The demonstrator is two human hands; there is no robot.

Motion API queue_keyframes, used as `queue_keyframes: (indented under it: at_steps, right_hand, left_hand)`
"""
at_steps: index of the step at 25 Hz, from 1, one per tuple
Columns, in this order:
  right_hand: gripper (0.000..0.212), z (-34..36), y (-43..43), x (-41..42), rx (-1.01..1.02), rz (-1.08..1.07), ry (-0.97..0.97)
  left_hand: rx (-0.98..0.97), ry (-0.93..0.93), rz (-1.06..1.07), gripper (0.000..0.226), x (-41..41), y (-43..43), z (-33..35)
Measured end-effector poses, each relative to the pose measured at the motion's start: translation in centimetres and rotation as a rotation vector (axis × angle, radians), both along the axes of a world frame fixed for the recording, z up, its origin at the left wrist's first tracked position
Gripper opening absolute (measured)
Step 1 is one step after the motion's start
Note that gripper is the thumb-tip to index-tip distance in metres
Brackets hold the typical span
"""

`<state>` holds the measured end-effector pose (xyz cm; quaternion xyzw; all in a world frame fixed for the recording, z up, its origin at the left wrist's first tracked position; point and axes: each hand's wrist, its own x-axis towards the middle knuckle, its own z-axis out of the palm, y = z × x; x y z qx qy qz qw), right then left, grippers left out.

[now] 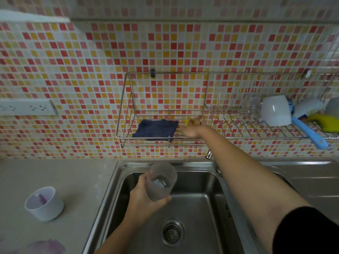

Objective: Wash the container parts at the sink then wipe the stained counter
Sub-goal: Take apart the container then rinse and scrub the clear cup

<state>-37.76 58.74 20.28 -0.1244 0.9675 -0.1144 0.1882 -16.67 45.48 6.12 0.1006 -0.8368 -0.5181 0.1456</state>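
Observation:
Over the steel sink [201,208] my left hand [143,200] holds a frosted translucent cup [161,180], tilted, with a little water in its bottom. My right hand [192,128] reaches up into the wire wall rack [126,114] and closes on a yellow sponge [188,121], mostly hidden by my fingers. A dark blue cloth [156,128] lies in the same rack, just left of that hand. On the counter at left stands a white container part [45,203] with purple residue inside. A purple stain [45,246] marks the counter near the bottom left edge.
The tap [208,154] pokes out behind my right forearm. The rack's right section holds a clear glass [251,105], a white cup [276,110], a blue-handled utensil [310,133] and a yellow item [324,122]. A white power strip [27,107] sits on the tiled wall at left.

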Motion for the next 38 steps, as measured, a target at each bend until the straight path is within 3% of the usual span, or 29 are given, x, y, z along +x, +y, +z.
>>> queue_keyframes:
  at_steps: [2, 6, 9, 13, 15, 18, 21, 25, 27, 30, 34, 38]
  right_hand:
    - [0.067, -0.1, 0.4, 1.1, -0.142, -0.026, 0.218]
    - [0.045, -2.0, 2.8, 5.7, -0.45, -0.099, 0.955]
    - [0.039, -5.9, 7.6, 7.2, -0.627, -0.238, 1.122]
    - [0.032, -13.7, 14.2, 6.5, -0.83, -0.572, 0.934]
    - [0.035, -17.7, 16.6, 5.0, -0.781, -0.622, 0.773]
    - [0.057, -21.8, 19.0, 2.0, -0.553, -0.499, 0.384]
    - [0.075, -23.5, 18.8, 0.2, -0.469, -0.188, 0.134]
    - [0.077, -25.3, 17.2, -0.4, -0.148, 0.222, 0.204]
    - [0.073, -26.4, 16.7, -0.6, 0.025, 0.3, 0.221]
    - [0.068, -27.4, 16.2, -0.3, 0.136, 0.313, 0.225]
    - [0.073, -28.3, 16.6, 0.2, 0.047, 0.264, 0.3]
    - [0.076, -30.7, 17.9, 4.0, 0.029, 0.013, 0.277]
  left_hand:
    - [0.012, -0.012, -0.015, 0.087, -0.5, 0.7, -0.2]
    - [0.11, -0.041, -0.086, 0.08, -2.1, 3.4, -1.2]
    - [0.193, -0.081, -0.153, 0.084, -3.3, 5.4, -3.2]
    - [0.3, -0.166, -0.199, 0.092, -4.4, 7.2, -6.3]
    - [0.334, -0.179, -0.184, 0.087, -5.0, 7.8, -7.1]
    - [0.386, -0.21, -0.125, 0.083, -6.4, 8.5, -7.7]
    - [0.334, -0.223, -0.094, 0.082, -8.3, 9.4, -7.2]
    - [0.139, -0.19, -0.051, 0.095, -11.9, 9.8, -7.3]
    - [0.133, -0.203, -0.056, 0.091, -13.0, 10.1, -7.6]
    - [0.138, -0.252, -0.093, 0.078, -13.0, 10.4, -7.5]
    - [0.123, -0.322, -0.085, 0.074, -12.8, 10.3, -8.3]
    - [-0.123, -0.364, -0.051, 0.086, -14.3, 10.5, -9.4]
